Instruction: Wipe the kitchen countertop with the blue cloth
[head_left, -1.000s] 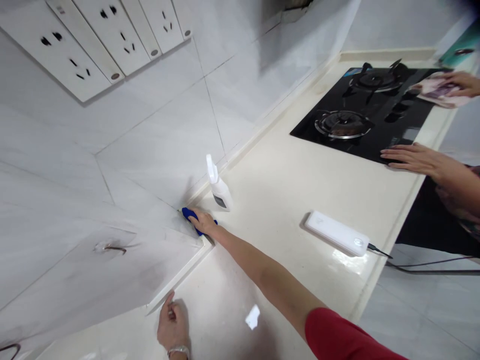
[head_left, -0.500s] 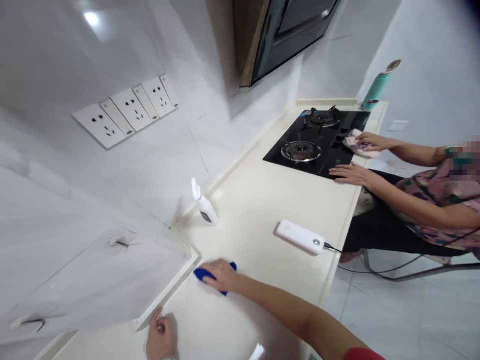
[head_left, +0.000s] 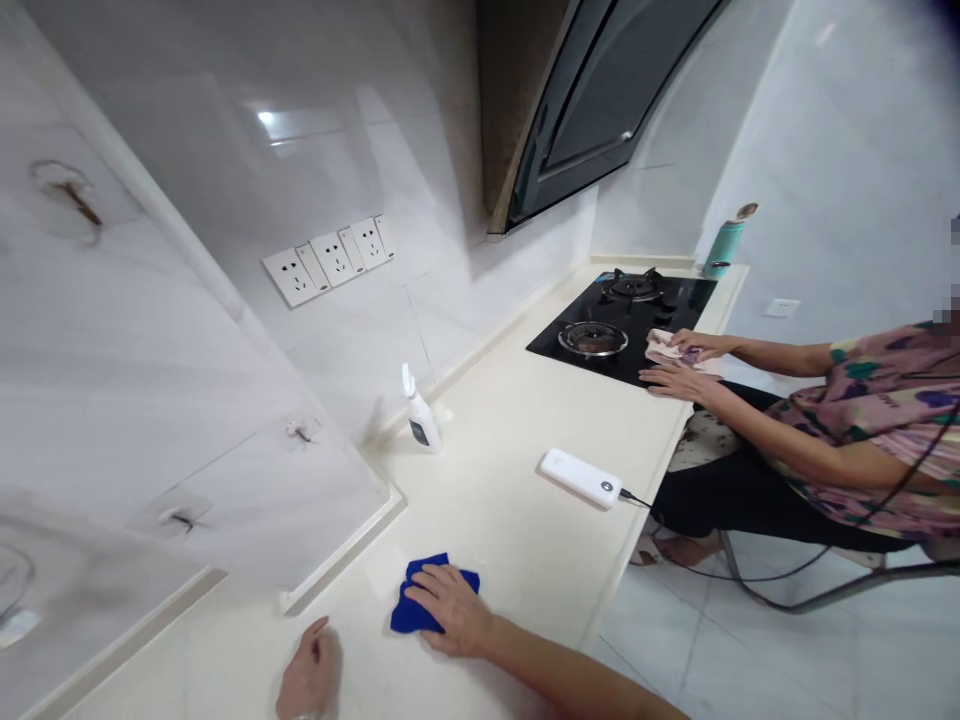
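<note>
A crumpled blue cloth (head_left: 414,606) lies on the cream countertop (head_left: 499,505). My right hand (head_left: 454,610) presses down on it, fingers bent over its top and the cloth's edges showing around them. To the left, my left hand (head_left: 306,672) rests near the wall ledge, its fingers loosely curled and nothing visible in it. A white spray bottle (head_left: 421,420) stands upright by the wall, beyond the cloth. Right of the bottle lies a white oblong device (head_left: 579,478) with a black cable plugged into its end.
On the right a seated person (head_left: 847,430) has one hand on a pale cloth (head_left: 664,348) at the black gas hob (head_left: 566,345). A green container (head_left: 724,248) stands at the far corner. The range hood (head_left: 592,90) overhangs the counter. Wall sockets (head_left: 330,260) and hooks are at left.
My right hand and the blue cloth have moved nearer to me, and more of the cloth shows. The other person's cloth has slid nearer along the hob. The camera view has shifted.
</note>
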